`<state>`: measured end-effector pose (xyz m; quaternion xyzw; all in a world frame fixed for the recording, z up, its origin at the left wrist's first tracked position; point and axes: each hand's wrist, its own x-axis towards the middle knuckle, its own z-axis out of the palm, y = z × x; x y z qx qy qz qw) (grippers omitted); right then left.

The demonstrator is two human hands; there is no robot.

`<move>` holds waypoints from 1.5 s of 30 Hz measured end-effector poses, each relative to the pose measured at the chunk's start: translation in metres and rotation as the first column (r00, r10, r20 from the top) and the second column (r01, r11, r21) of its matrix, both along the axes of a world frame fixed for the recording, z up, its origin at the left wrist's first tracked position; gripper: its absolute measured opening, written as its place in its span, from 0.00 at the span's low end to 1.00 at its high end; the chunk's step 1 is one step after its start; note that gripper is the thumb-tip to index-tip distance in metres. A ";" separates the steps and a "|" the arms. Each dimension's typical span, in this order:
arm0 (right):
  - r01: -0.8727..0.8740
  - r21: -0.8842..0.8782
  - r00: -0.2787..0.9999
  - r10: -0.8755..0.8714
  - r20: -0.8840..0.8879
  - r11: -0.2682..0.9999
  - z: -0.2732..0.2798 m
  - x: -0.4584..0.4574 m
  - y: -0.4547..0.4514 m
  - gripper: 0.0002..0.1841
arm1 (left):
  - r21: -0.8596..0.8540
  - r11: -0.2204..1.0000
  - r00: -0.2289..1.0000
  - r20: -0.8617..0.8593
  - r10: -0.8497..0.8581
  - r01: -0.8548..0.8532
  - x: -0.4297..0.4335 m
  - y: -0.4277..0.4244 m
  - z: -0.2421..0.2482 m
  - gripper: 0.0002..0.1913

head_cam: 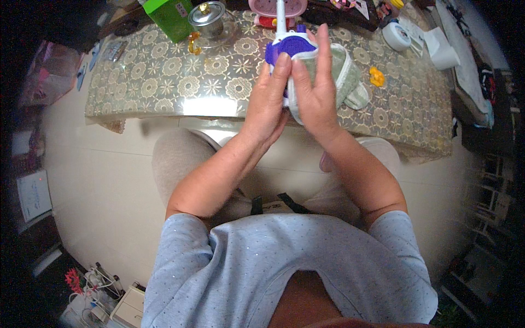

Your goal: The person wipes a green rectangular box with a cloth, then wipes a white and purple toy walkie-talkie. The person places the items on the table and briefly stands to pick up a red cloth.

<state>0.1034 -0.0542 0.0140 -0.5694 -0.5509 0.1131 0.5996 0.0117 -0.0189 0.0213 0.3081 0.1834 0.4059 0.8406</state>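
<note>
Over the near edge of the table I hold a small flat mop with a purple head (290,46) and a white handle (281,20) that points away from me. My left hand (264,102) grips the head's left side, its thumb on top. My right hand (318,96) presses a grey-green cloth pad (348,80) with white edging against the head's right side, its thumb on the pad and a finger stretched forward. The pad's far end hangs loose to the right and folds over. Both palms hide much of the head and pad.
A patterned tablecloth (188,86) covers the table. At the back stand a green box (170,18), a glass cup with a metal lid (207,16) and a pink container (303,8). To the right are a small orange figure (376,76), a white round tub (396,35) and a white roll (443,51).
</note>
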 end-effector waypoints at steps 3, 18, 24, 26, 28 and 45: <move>-0.017 -0.025 0.964 0.010 -0.265 1.000 0.012 0.012 0.010 0.29 | -0.036 0.995 0.995 -0.033 -0.090 0.089 0.001 -0.009 -0.001 0.23; -0.221 -0.034 0.493 0.081 -0.866 0.975 0.024 0.078 0.014 0.26 | -0.168 0.976 0.986 0.116 -0.119 0.138 -0.004 0.023 0.001 0.19; -0.068 -0.184 0.265 -0.160 -0.951 0.981 0.022 0.079 0.012 0.22 | -0.149 0.984 0.989 0.122 -0.081 0.099 -0.010 0.028 0.001 0.20; -0.067 -0.320 0.211 -0.300 -0.930 0.945 0.009 0.070 0.014 0.18 | -0.153 0.985 0.990 0.130 -0.060 0.080 -0.009 0.029 0.001 0.20; -0.124 -0.196 0.304 -0.151 -0.941 0.973 0.006 0.073 0.011 0.19 | -0.191 0.979 0.992 0.119 -0.049 0.071 -0.009 0.031 -0.001 0.21; -0.171 -0.052 0.858 0.175 0.484 0.984 0.004 -0.002 -0.005 0.23 | -0.417 0.906 0.987 -0.101 -0.129 0.075 -0.018 0.019 0.004 0.27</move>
